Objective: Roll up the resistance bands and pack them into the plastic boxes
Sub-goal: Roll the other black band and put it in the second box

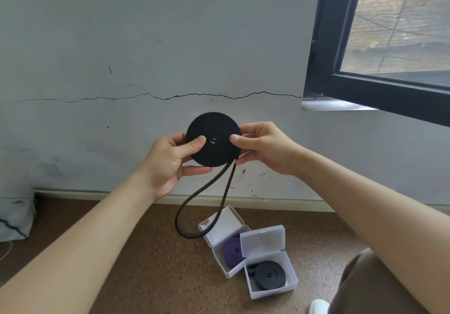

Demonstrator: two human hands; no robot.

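Note:
A black resistance band (213, 128) is wound into a flat disc and held up in front of the wall. My left hand (170, 160) pinches the disc near its centre, thumb on the front. My right hand (263, 147) pinches its right edge. A loose loop of the same band hangs down from the disc toward the floor. Two open clear plastic boxes stand on the floor below. The left box (220, 262) holds a rolled purple band (232, 250). The right box (291, 287) holds a rolled black band (270, 274).
Brown speckled carpet (151, 265) covers the floor. A cracked grey wall stands close in front, with a black-framed window (365, 87) open at the upper right. My knee in brown trousers (370, 287) and a white shoe are at the bottom right. A pale cushion (14, 214) lies at far left.

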